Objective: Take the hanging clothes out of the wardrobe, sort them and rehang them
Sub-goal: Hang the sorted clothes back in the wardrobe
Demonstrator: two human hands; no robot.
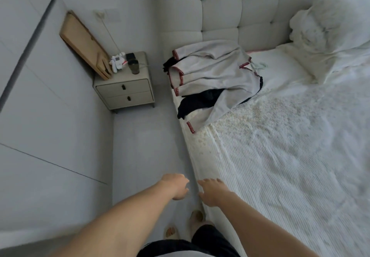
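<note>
A heap of clothes lies on the near-left corner of the bed (280, 166) by the headboard: a light grey garment with red stitched edging (212, 76) on top and a black garment (196, 102) underneath. Both my arms reach forward low in the view. My left hand (176, 185) hangs over the floor beside the bed edge, fingers loosely curled, holding nothing. My right hand (212, 192) hovers over the bed's edge with fingers spread and empty. The white wardrobe doors (44, 106) on the left are closed.
A small two-drawer nightstand (124, 92) stands between wardrobe and bed, with a dark cup, a charger and small items on top and a wooden board (84, 44) leaning behind it. White pillows (330, 32) pile at the bed's far right. A narrow floor strip runs ahead of my slippered feet (196, 218).
</note>
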